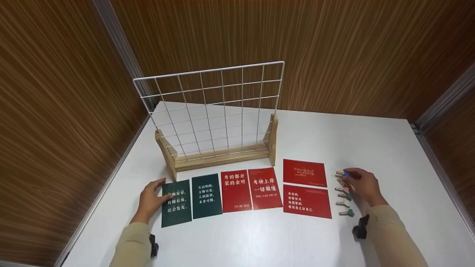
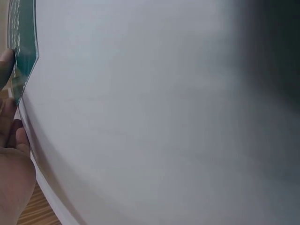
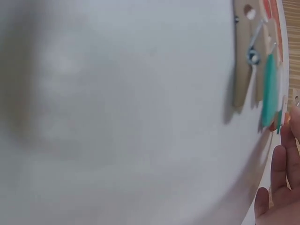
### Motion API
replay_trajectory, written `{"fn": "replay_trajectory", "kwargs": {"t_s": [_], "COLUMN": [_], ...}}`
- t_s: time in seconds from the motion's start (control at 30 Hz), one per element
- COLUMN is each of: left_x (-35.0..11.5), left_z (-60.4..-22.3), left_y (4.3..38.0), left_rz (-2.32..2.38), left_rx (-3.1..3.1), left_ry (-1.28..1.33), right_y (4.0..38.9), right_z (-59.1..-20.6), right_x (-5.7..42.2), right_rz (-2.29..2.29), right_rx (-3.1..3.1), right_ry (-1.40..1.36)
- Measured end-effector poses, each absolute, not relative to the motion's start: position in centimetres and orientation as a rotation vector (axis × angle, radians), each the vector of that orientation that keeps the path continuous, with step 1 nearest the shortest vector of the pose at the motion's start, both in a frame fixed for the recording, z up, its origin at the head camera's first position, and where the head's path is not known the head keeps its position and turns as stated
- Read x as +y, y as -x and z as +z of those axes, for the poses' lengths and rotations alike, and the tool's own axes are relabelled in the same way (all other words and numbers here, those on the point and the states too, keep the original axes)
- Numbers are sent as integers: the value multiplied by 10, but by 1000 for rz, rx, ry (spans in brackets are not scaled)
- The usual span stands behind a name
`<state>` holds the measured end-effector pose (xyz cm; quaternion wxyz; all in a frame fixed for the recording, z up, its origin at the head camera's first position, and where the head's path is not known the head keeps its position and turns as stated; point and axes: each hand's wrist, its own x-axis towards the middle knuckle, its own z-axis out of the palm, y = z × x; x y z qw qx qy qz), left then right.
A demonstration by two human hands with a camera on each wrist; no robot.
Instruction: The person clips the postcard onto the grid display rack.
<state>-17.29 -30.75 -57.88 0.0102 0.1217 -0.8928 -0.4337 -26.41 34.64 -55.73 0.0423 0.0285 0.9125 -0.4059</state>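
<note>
My left hand (image 1: 150, 198) is at the leftmost dark green card (image 1: 176, 217), which lies flat with white printed writing. Its thumb reaches over the card's left side and a forefinger extends to the top corner; in the left wrist view, the fingers (image 2: 9, 124) are loosely bent beside the card's edge. At the right, my right hand (image 1: 365, 185) pinches a small wooden clothespin (image 1: 340, 173) with a blue end at the top of a column. Below it lie several more clothespins (image 1: 345, 213) with pink and green heart ends, one partly covered by the fingers.
A white wire grid (image 1: 222, 87) stands upright in a wooden base (image 1: 222, 157) behind the cards. Another green card (image 1: 207, 211) and several red cards (image 1: 236, 196) lie in between on the white table (image 1: 237, 241). Wood-grain panels (image 1: 315, 44) surround the table.
</note>
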Motion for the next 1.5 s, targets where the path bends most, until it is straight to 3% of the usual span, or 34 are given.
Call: {"fn": "replay_trajectory", "kwargs": {"t_s": [0.53, 0.93, 1.5], "left_x": [-305, -306, -316], "left_z": [-580, -574, -559], "left_y": [173, 170, 169], "left_rz": [-1339, -1421, -1701], "left_rx": [-2730, -2721, -2494], "left_ry": [-271, -400, -485], "right_y": [267, 281, 276], "right_z": [-541, -552, -520], "right_x": [338, 343, 330], "right_rz": [-1419, -1558, -1589], "right_rx": [2776, 2794, 2750], "right_ry": [24, 91, 215]}}
